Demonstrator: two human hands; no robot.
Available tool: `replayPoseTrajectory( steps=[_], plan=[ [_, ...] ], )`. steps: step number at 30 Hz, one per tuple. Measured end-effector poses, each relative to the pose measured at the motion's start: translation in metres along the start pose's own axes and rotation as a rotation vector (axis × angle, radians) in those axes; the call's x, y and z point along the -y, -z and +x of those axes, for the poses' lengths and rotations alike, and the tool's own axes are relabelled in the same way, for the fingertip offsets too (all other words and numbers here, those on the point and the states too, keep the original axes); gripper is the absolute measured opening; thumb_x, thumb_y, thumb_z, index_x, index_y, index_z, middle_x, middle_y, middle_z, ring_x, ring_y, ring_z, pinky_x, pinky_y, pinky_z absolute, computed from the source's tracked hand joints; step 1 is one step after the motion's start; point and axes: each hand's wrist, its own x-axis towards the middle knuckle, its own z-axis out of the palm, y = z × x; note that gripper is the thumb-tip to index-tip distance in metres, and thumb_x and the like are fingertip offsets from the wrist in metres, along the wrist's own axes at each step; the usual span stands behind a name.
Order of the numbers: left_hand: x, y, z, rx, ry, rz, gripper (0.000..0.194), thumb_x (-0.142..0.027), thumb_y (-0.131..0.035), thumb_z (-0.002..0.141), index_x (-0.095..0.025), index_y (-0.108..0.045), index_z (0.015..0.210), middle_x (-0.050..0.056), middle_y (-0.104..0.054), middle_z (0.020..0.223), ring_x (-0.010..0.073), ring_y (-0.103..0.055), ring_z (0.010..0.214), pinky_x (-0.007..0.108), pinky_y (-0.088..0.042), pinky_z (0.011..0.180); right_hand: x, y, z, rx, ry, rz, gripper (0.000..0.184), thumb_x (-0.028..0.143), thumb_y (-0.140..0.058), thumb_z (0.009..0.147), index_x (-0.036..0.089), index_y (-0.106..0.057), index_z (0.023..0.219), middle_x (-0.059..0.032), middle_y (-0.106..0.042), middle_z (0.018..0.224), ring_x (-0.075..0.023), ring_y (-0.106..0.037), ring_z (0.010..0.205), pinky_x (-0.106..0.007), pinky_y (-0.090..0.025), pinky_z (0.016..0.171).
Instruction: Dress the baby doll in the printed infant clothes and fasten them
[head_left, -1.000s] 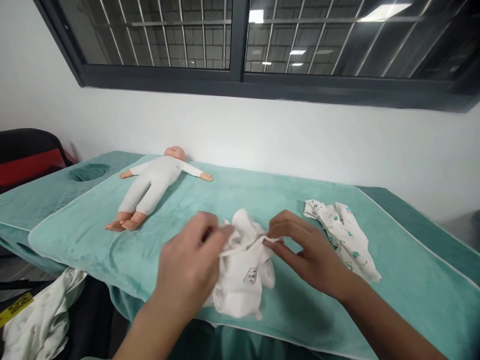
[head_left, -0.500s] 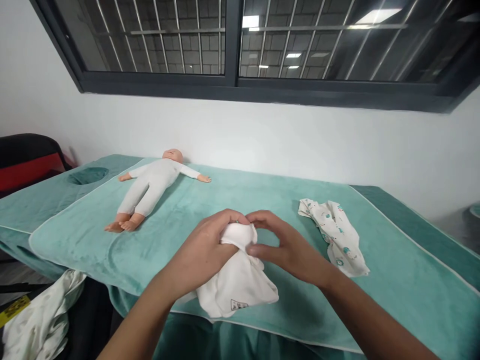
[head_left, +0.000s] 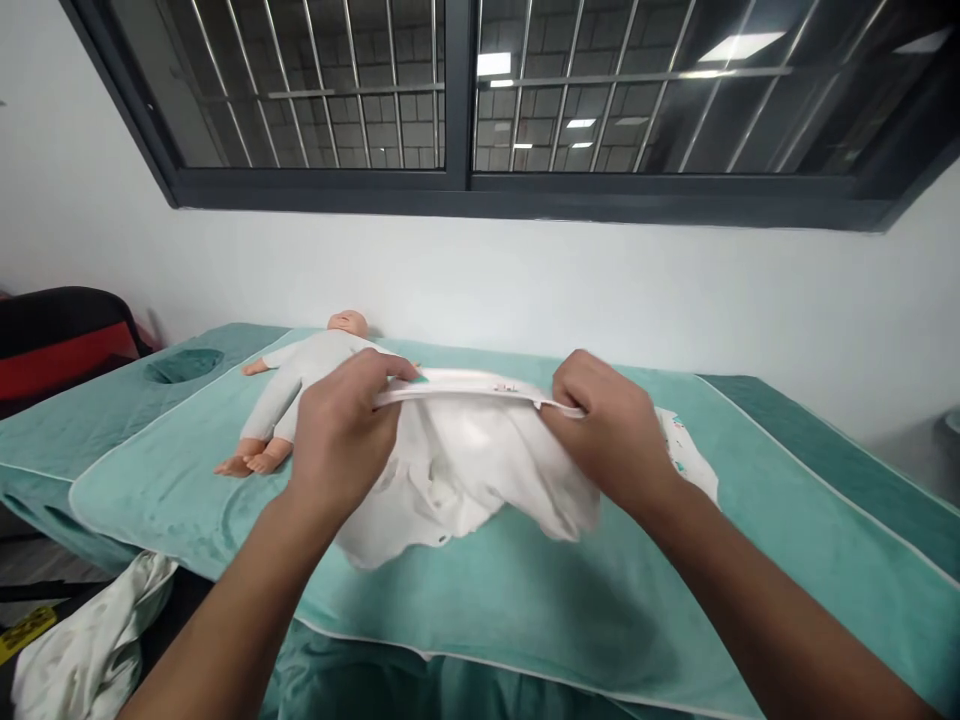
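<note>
This looks like a childcare training room. A massage bed (head_left: 82,415) with a face hole (head_left: 184,366) carries a baby doll (head_left: 319,358) beneath a barred window (head_left: 459,180).

White garment (head_left: 480,450) opened from its bunch, hands (head_left: 345,425) moved apart, patterned cloth (head_left: 688,458) now partly hidden

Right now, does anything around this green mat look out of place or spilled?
Nothing looks spilled. The pale cloth at lower left seems misplaced, crumpled off the mat, while the white garment hangs between left hand and right hand.
</note>
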Motion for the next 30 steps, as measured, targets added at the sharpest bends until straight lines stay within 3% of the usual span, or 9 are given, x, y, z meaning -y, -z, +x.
replayPoseTrajectory(
  steps=[4,8,12,15,19,21,24,27,30],
  plan=[
    [0.009,0.001,-0.001,-0.236,-0.020,0.058,0.018,-0.010,-0.057,0.075,-0.022,-0.066,0.084,-0.006,-0.046,0.059,0.0102,-0.042,0.055,0.022,-0.036,0.057,-0.019,0.007,0.004,-0.234,0.000,-0.070,0.022,0.002,-0.044,0.069,0.021,-0.033,0.064,0.0006,-0.042,0.070,-0.0130,-0.036,0.062,-0.027,-0.028,0.056],
    [0.008,0.002,-0.003,-0.295,0.120,-0.002,0.016,-0.015,-0.059,0.077,-0.024,-0.065,0.089,-0.006,-0.045,0.062,0.0097,-0.044,0.059,0.020,-0.036,0.057,-0.037,0.008,0.013,-0.431,-0.184,0.169,0.018,0.006,-0.049,0.070,0.022,-0.041,0.072,0.0001,-0.051,0.080,-0.0152,-0.048,0.074,-0.028,-0.039,0.065],
    [0.005,0.000,-0.004,-0.167,0.276,-0.071,0.017,-0.023,-0.058,0.080,-0.025,-0.065,0.096,-0.004,-0.054,0.066,0.0112,-0.049,0.063,0.020,-0.037,0.055,-0.045,0.003,0.029,-0.441,-0.407,0.628,0.015,0.013,-0.051,0.075,0.022,-0.039,0.075,0.0012,-0.055,0.085,-0.0141,-0.055,0.080,-0.029,-0.047,0.070],
    [0.006,0.000,-0.003,0.002,0.385,-0.106,0.020,-0.031,-0.055,0.082,-0.024,-0.066,0.098,-0.003,-0.062,0.070,0.0136,-0.054,0.065,0.021,-0.040,0.055,-0.052,0.009,0.048,-0.493,-0.451,0.747,0.019,0.011,-0.050,0.074,0.024,-0.036,0.079,0.0029,-0.048,0.079,-0.0109,-0.051,0.068,-0.024,-0.045,0.060],
    [0.012,-0.001,-0.006,0.320,0.405,-0.112,0.029,-0.042,-0.049,0.087,-0.023,-0.069,0.097,-0.002,-0.070,0.084,0.0190,-0.062,0.080,0.024,-0.046,0.064,-0.058,0.032,0.084,-0.723,-0.307,0.630,0.024,0.008,-0.054,0.076,0.024,-0.038,0.081,0.0030,-0.042,0.075,-0.0101,-0.046,0.063,-0.023,-0.040,0.057],
    [0.013,-0.007,-0.013,0.433,0.351,-0.076,0.031,-0.041,-0.046,0.090,-0.023,-0.068,0.103,-0.001,-0.070,0.089,0.0200,-0.064,0.083,0.027,-0.048,0.070,-0.053,0.042,0.104,-0.745,-0.164,0.531,0.022,0.008,-0.058,0.077,0.024,-0.043,0.080,0.0022,-0.045,0.078,-0.0101,-0.047,0.067,-0.024,-0.041,0.062],
    [0.002,-0.023,-0.036,0.273,0.236,0.074,0.032,-0.035,-0.047,0.091,-0.022,-0.060,0.118,0.003,-0.067,0.095,0.0201,-0.064,0.082,0.031,-0.050,0.071,-0.031,0.038,0.127,-0.571,0.032,0.453,0.016,0.015,-0.063,0.082,0.021,-0.049,0.077,0.0029,-0.050,0.079,-0.0083,-0.046,0.069,-0.023,-0.041,0.069],
    [-0.027,-0.044,-0.067,-0.013,-0.111,0.216,0.024,-0.024,-0.048,0.092,-0.019,-0.061,0.112,0.009,-0.065,0.099,0.0220,-0.062,0.092,0.034,-0.050,0.078,0.006,0.008,0.134,-0.260,0.165,0.532,0.022,0.027,-0.065,0.086,0.018,-0.051,0.072,0.0040,-0.051,0.076,-0.0072,-0.046,0.070,-0.021,-0.039,0.069],
    [-0.057,-0.067,-0.082,0.189,-0.544,0.229,0.027,-0.018,-0.047,0.092,-0.021,-0.062,0.114,0.008,-0.066,0.109,0.0201,-0.060,0.103,0.035,-0.048,0.091,0.047,-0.034,0.120,0.194,0.264,0.598,0.019,0.030,-0.062,0.088,0.017,-0.054,0.077,0.0051,-0.055,0.077,-0.0082,-0.049,0.074,-0.021,-0.038,0.070]
  ],
)
